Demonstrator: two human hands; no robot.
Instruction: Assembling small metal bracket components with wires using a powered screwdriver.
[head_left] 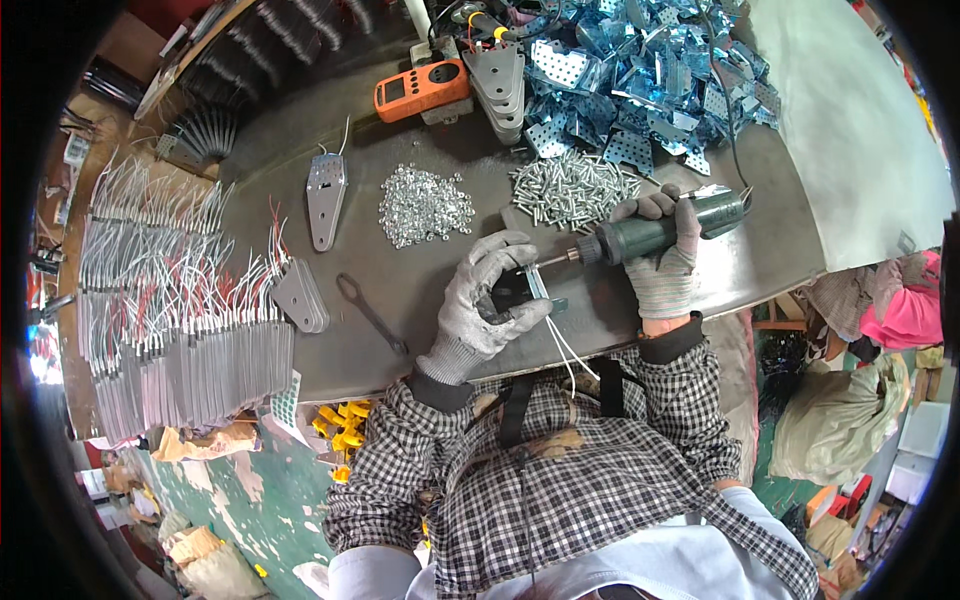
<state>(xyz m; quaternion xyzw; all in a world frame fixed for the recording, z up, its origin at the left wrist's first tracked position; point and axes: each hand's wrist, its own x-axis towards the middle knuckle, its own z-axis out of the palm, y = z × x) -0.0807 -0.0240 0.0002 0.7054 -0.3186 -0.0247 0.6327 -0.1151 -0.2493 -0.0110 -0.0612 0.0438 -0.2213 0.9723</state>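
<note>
My left hand (pixel 474 303), in a grey work glove, curls around a narrow metal piece with white wires (pixel 538 284), seen nearly edge-on. The wires trail down towards my lap. In my gloved right hand (pixel 664 270) lies a dark green electric screwdriver (pixel 622 240), pointing left. Its bit reaches the upper end of the wired piece by my left fingertips; whether a screw sits there is too small to tell. Just beyond both hands is a pile of silver screws (pixel 572 190), with a heap of small nuts (pixel 424 205) to its left.
Blue perforated metal brackets (pixel 640 90) are heaped at the back right. An orange meter (pixel 421 90) stands beside stacked grey tapered plates (pixel 497 88). A single tapered plate (pixel 326 200), a dark wrench (pixel 370 313) and rows of wired grey strips (pixel 190 375) lie to the left.
</note>
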